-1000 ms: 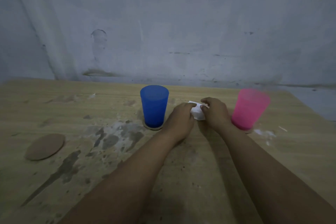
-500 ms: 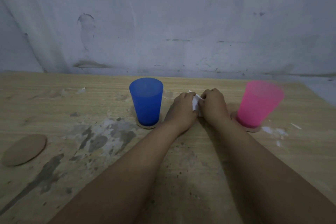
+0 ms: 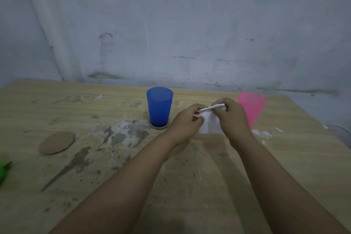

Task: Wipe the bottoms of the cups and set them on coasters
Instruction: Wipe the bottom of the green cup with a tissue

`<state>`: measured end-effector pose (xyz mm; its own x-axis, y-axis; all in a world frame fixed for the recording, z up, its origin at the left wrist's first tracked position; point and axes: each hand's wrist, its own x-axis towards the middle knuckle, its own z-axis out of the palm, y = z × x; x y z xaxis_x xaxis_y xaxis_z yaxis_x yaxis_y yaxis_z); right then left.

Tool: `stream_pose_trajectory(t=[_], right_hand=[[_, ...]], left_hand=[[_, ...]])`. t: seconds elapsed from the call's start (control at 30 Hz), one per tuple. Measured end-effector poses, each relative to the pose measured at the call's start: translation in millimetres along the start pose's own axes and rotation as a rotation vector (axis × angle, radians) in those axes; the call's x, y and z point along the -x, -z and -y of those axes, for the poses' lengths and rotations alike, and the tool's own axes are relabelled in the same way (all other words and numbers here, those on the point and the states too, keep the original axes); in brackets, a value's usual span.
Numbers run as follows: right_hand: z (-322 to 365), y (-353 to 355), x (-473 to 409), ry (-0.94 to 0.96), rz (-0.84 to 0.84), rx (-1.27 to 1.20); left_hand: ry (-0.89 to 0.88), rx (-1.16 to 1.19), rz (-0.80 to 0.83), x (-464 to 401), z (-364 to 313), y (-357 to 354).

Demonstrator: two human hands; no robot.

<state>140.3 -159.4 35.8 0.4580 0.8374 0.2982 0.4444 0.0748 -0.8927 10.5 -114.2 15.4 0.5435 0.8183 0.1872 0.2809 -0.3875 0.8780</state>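
1. The blue cup (image 3: 159, 107), centre of the frame, is solid blue.
2. The pink cup (image 3: 253, 106), right of centre, is bright pink and blurred.
3. The tissue (image 3: 209, 122) is white.
4. The bare coaster (image 3: 57, 142), at left, is plain brown.
5. The surface (image 3: 296, 157) is pale wood grain with grey stains.
6. A green thing (image 3: 2, 169) shows at the left edge.

The translucent pink plastic cup (image 3: 253, 107) at far right is smeared by blur, and the right hand (image 3: 230, 118) hides its base and left side. A blurred green object (image 3: 3, 170) is cut off by the left edge. The round brown coaster (image 3: 159, 127) under the blue plastic cup (image 3: 159, 106) shows only its near rim.
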Motion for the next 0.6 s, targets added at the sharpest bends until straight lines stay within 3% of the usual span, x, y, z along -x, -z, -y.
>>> stream_pose_trajectory(t=[0.3, 0.6], right_hand=[[61, -7, 81, -0.023, 0.216, -0.224], [117, -84, 153, -0.127, 0.427, -0.322]], left_hand=[[-0.011, 0.143, -0.205, 97, -26, 49], [0.084, 0.245, -0.409, 200, -4, 127]])
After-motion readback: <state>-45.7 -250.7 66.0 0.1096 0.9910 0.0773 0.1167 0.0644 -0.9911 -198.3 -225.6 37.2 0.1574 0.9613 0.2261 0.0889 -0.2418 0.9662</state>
